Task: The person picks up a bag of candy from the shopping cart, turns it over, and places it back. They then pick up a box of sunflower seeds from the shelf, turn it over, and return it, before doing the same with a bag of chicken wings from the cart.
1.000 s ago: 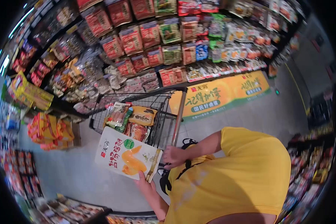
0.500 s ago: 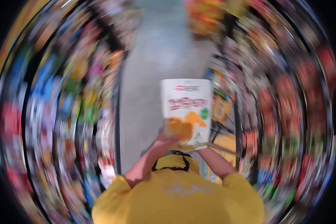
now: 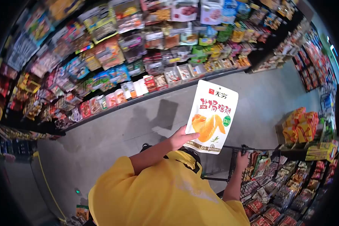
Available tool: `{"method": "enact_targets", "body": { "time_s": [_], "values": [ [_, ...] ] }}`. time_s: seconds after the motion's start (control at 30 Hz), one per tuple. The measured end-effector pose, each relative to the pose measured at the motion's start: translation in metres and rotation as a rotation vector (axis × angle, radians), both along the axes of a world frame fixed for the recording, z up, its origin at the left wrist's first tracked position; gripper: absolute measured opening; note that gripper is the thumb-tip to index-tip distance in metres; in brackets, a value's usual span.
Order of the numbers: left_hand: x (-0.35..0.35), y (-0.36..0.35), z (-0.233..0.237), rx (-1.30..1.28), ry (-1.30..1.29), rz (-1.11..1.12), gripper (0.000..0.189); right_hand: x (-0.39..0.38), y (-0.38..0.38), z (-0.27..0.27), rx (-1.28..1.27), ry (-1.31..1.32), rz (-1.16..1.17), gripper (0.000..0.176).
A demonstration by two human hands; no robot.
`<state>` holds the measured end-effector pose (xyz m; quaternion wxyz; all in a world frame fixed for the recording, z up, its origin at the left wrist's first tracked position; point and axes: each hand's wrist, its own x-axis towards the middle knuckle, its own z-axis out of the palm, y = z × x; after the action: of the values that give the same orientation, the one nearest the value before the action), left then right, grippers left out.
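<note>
My left hand [image 3: 179, 138] grips a white snack pouch [image 3: 211, 113] by its lower left edge, thumb across the front. Red lettering, an orange chicken wing picture and a green round mark face up on it. The pouch leans slightly to the right over the floor. To its lower right, my right hand [image 3: 242, 161] is closed at the black frame of a wire shopping cart [image 3: 231, 167]. Packaged goods show around the cart's mesh. Both my arms reach forward from a yellow shirt.
Ahead, a long shelf [image 3: 154, 90] holds many bagged snacks in rows. Grey floor [image 3: 113, 147] lies between it and me. At the right stand red and yellow packages [image 3: 300, 126] on a display, with more packed goods [image 3: 290, 188] below. Another shelf of red packs [image 3: 316, 64] is farther off.
My right hand has left the pouch and moved right to the cart. The pouch stays in my left hand, now tilted. My view has swung from along the aisle towards one shelf.
</note>
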<state>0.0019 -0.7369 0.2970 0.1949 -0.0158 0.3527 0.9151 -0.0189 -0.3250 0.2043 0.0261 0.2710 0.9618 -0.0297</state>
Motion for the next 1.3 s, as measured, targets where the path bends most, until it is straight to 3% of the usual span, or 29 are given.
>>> {"method": "enact_targets", "body": {
  "time_s": [0.1,0.17,0.23,0.27,0.3,0.33,0.37,0.5,0.57,0.63,0.67,0.7,0.77,0.8,0.83,0.87,0.93,0.97,1.0,1.03,1.07,1.1,1.13,1.17,1.23,1.3],
  "values": [
    [0.067,-0.02,0.015,-0.055,0.0,0.101,0.049,0.018,0.068,-0.035,-0.05,-0.059,-0.019,0.064],
    [0.096,-0.036,0.017,-0.092,0.041,0.137,0.051,0.023,0.068,-0.021,-0.073,-0.07,-0.111,0.067],
    [0.124,-0.076,0.012,-0.146,0.016,0.209,0.053,0.018,0.099,-0.058,-0.134,0.005,-0.061,0.072],
    [0.138,-0.093,0.011,-0.212,-0.008,0.234,0.054,0.01,0.129,-0.088,-0.446,0.058,-0.039,0.072],
    [0.153,-0.104,0.013,-0.216,-0.013,0.279,0.054,0.005,0.145,-0.106,-0.455,0.034,-0.052,0.074],
    [0.171,-0.114,0.015,-0.31,-0.104,0.339,0.054,0.006,0.155,-0.118,-0.653,0.082,-0.014,0.076],
    [0.185,-0.123,0.019,-0.403,-0.205,0.394,0.053,0.005,0.148,-0.113,-0.635,0.102,-0.08,0.073],
    [0.243,-0.138,-0.014,-0.199,-0.322,0.646,0.048,0.012,0.116,-0.086,-0.65,-0.04,0.038,0.061],
    [0.251,-0.136,-0.021,-0.214,-0.323,0.709,0.046,0.014,0.106,-0.088,-0.733,-0.008,0.036,0.051],
    [0.246,-0.13,-0.013,-0.145,-0.383,0.803,0.044,0.007,0.129,-0.119,-0.86,0.092,0.057,0.042],
    [0.24,-0.127,-0.013,-0.153,-0.382,0.775,0.044,0.043,0.166,-0.096,-0.86,0.102,0.03,0.042],
    [0.231,-0.122,-0.014,-0.178,-0.397,0.78,0.043,0.027,0.069,-0.061,-1.158,0.087,0.007,0.024],
    [0.195,-0.104,-0.015,-0.243,-0.406,0.715,0.042,0.034,0.042,-0.048,-1.188,0.234,0.054,0.028],
    [0.179,-0.094,-0.02,-0.257,-0.431,0.652,0.041,0.031,0.07,-0.079,-1.083,0.211,0.19,0.03],
    [0.16,-0.085,-0.016,-0.293,-0.379,0.588,0.042,0.039,0.053,-0.056,-1.184,0.092,0.036,0.033],
    [0.14,-0.073,-0.012,-0.322,-0.315,0.511,0.042,0.047,0.045,-0.054,-1.021,0.198,0.103,0.031],
    [0.096,-0.034,0.01,-0.379,-0.264,0.374,0.046,0.05,0.046,-0.063,-0.585,0.128,0.108,0.034],
    [0.077,-0.015,0.013,-0.394,-0.274,0.283,0.048,0.05,0.027,-0.026,-0.683,0.051,0.077,0.056],
    [0.059,0.003,0.014,-0.407,-0.285,0.222,0.049,0.055,0.019,-0.015,-0.838,0.296,0.16,0.043],
    [0.045,0.026,0.015,-0.412,-0.231,0.112,0.048,0.061,0.028,-0.051,-1.128,0.464,-0.004,0.032],
    [0.034,0.05,0.015,-0.416,-0.182,0.031,0.046,0.066,0.021,-0.033,-1.161,0.648,-0.092,0.027],
    [0.018,0.075,0.014,-0.48,-0.179,-0.117,0.043,0.075,0.011,0.02,-1.291,0.676,-0.297,0.024],
    [0.006,0.106,0.024,-0.449,-0.081,-0.25,0.042,0.081,0.016,0.035,-1.513,0.717,-0.444,0.025],
    [-0.004,0.137,0.035,-0.418,0.007,-0.379,0.041,0.089,0.022,0.034,-1.749,0.855,-0.353,0.032],
    [-0.023,0.198,0.036,-0.356,0.204,-0.598,0.042,0.104,0.031,0.076,-2.283,0.716,-0.319,0.042],
    [-0.036,0.256,0.005,-0.32,0.189,-0.75,0.044,0.113,0.042,0.077,-2.388,0.696,-0.432,0.046]
  ]
}}
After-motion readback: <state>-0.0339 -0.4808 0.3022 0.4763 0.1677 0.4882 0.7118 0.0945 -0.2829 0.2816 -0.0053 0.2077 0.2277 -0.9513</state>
